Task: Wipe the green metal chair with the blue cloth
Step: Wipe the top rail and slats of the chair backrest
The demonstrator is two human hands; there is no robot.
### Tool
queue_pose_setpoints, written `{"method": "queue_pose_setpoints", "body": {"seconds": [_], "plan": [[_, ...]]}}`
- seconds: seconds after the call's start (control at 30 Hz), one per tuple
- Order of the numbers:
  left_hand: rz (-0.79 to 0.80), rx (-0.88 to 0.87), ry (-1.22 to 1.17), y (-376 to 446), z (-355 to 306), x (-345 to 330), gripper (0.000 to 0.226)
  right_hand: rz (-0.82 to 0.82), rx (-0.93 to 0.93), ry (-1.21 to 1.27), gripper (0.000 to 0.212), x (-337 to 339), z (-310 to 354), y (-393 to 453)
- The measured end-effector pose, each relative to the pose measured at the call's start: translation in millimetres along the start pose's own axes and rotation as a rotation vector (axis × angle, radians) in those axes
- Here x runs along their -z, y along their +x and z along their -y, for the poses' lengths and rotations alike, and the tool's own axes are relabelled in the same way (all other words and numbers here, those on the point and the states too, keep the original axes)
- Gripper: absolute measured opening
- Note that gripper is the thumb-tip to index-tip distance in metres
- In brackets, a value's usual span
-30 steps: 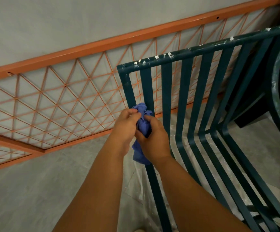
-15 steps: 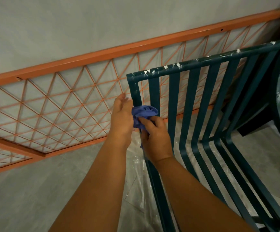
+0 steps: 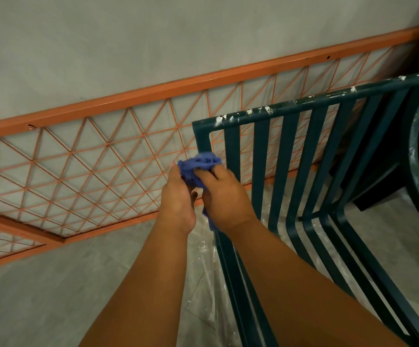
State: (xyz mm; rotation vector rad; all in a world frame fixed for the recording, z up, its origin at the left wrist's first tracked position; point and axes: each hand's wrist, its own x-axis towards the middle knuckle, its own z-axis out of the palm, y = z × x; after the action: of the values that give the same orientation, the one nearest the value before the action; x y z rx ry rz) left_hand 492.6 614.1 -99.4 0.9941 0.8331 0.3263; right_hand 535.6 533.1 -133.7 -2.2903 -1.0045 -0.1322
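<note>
The green metal chair point(image 3: 291, 156) fills the right half of the view, its slatted back facing me and its top rail flecked with white paint. A crumpled blue cloth point(image 3: 199, 164) is wrapped around the leftmost upright of the chair back, just below the top corner. My left hand point(image 3: 178, 199) grips the cloth from the left side of the post. My right hand point(image 3: 224, 196) holds the cloth from the right, fingers curled over it. A tail of cloth hangs down behind my right wrist.
An orange metal frame point(image 3: 133, 96) with a triangular wire grid leans along the grey wall behind the chair. Clear plastic sheeting point(image 3: 203, 271) lies on the grey floor under the chair. A curved green armrest point(image 3: 415, 156) and something dark stand at the right edge.
Both hands and the cloth have slid up the chair's left upright, from the mid-height toward the top corner. The view has tilted slightly.
</note>
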Motion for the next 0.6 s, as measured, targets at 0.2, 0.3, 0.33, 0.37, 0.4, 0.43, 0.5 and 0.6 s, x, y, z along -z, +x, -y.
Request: {"method": "queue_pose_setpoints", "body": {"seconds": [0.2,0.3,0.33,0.37,0.4,0.43,0.5,0.6], "plan": [[0.027,0.036,-0.053,2.3,0.7,1.0,0.044,-0.209,-0.072,0.170,0.042,24.0,12.4,20.4],[0.046,0.063,-0.066,4.0,1.3,-0.8,0.048,-0.178,-0.021,0.096,0.054,29.2,23.3,42.6],[0.046,0.071,-0.071,4.7,1.7,-0.5,0.048,-0.134,-0.002,0.056,0.056,27.3,21.3,41.5],[0.045,0.074,-0.073,5.5,1.9,-0.3,0.047,-0.095,0.024,0.023,0.057,24.6,16.4,37.4],[0.047,0.070,-0.067,6.1,1.6,0.0,0.046,-0.055,0.047,0.005,0.056,21.7,9.8,31.2],[0.061,0.062,-0.060,6.3,1.2,-0.7,0.048,-0.015,0.059,0.004,0.054,19.8,3.4,24.6],[0.083,0.049,-0.025,5.7,1.2,-1.3,0.052,0.003,0.054,0.022,0.044,21.2,-1.0,17.2],[0.061,0.065,-0.036,4.8,0.6,-2.3,0.048,-0.277,0.063,0.044,0.034,32.8,14.3,29.4]]}}
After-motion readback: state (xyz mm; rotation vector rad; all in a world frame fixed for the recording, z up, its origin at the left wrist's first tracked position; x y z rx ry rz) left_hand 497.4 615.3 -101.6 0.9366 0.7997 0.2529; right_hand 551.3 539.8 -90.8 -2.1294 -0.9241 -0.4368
